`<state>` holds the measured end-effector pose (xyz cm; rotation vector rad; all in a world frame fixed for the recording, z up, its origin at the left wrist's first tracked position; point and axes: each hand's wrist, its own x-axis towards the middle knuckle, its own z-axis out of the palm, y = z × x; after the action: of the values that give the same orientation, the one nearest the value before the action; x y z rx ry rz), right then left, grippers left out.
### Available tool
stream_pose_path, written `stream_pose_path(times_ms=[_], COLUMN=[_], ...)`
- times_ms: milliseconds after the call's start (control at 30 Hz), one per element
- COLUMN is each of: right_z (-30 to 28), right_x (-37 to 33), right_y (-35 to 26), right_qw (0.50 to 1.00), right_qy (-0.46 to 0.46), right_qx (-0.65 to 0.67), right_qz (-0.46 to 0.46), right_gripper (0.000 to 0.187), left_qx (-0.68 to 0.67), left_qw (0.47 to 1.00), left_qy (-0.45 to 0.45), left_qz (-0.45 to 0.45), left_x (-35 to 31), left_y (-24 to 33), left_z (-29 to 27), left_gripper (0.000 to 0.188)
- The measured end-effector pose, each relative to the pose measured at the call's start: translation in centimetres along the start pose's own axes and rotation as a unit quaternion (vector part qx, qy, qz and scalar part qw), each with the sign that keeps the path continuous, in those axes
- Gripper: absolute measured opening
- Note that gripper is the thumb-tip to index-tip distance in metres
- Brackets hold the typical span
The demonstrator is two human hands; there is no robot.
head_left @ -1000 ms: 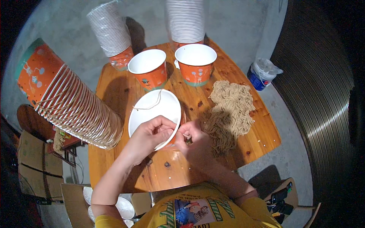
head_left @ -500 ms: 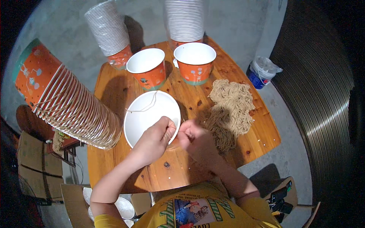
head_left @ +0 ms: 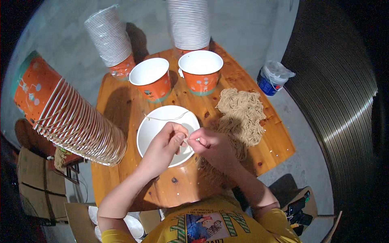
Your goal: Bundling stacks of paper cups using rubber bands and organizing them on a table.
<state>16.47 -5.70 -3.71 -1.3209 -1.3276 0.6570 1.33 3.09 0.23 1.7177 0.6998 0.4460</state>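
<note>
A paper bucket (head_left: 150,135) lies in front of me with its white inside showing. Over its mouth runs a thin beige string (head_left: 166,119), one end loose near the far left. My left hand (head_left: 161,150) pinches the string above the bucket's near part. Close beside it, my right hand (head_left: 212,146) is closed with thumb and fingertips on the string too; the short piece between the hands is partly hidden by the fingers. A tangled heap of beige string (head_left: 243,115) lies on the table just beyond my right hand.
Two orange paper buckets (head_left: 149,73) (head_left: 200,69) stand upright at the back of the wooden table (head_left: 186,186). Behind them rise wrapped stacks of buckets (head_left: 107,38) (head_left: 189,24). A long leaning stack (head_left: 81,121) wound with string is at left. A blue pail (head_left: 269,85) stands on the floor.
Both hands have lifted off the bucket's right rim and come together over its mouth, the right moving slightly left. The bucket appears shifted to the right, and the string across it lies differently.
</note>
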Motion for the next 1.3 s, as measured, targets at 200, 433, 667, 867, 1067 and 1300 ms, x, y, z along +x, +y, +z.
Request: stream_pose_path(times_ms=[200, 433, 667, 867, 1067, 1300], right_z=[0.2, -0.3, -2.8, -2.5, -2.5, -3.8], right_x=[0.0, 0.4, 2.2, 4.5, 4.4, 0.9], right_y=[0.6, 0.9, -1.9, -2.5, 1.2, -1.4], right_qw=[0.999, 0.998, 0.977, 0.975, 0.965, 0.987], right_qy=[0.013, -0.013, -0.156, -0.206, -0.036, -0.081], right_qx=[0.034, 0.059, 0.142, 0.077, -0.127, -0.137], right_qz=[0.015, 0.005, 0.028, 0.03, -0.226, 0.014], right_gripper=[0.003, 0.004, 0.006, 0.007, 0.011, 0.017], left_qx=[-0.213, -0.236, -0.128, -0.075, -0.103, -0.126], left_qw=[0.963, 0.947, 0.978, 0.985, 0.977, 0.976], left_qy=[-0.07, -0.092, -0.087, -0.107, -0.156, -0.118], left_qz=[-0.149, -0.199, -0.141, -0.111, -0.107, -0.134], left_x=[0.0, 0.9, 0.6, 0.7, 0.4, 0.6], left_y=[0.8, 0.0, -0.7, 0.0, 0.1, 0.3], left_z=[-0.7, -0.4, -0.5, 0.1, -0.2, -0.4], left_gripper=[0.036, 0.025, 0.019, 0.02, 0.018, 0.018])
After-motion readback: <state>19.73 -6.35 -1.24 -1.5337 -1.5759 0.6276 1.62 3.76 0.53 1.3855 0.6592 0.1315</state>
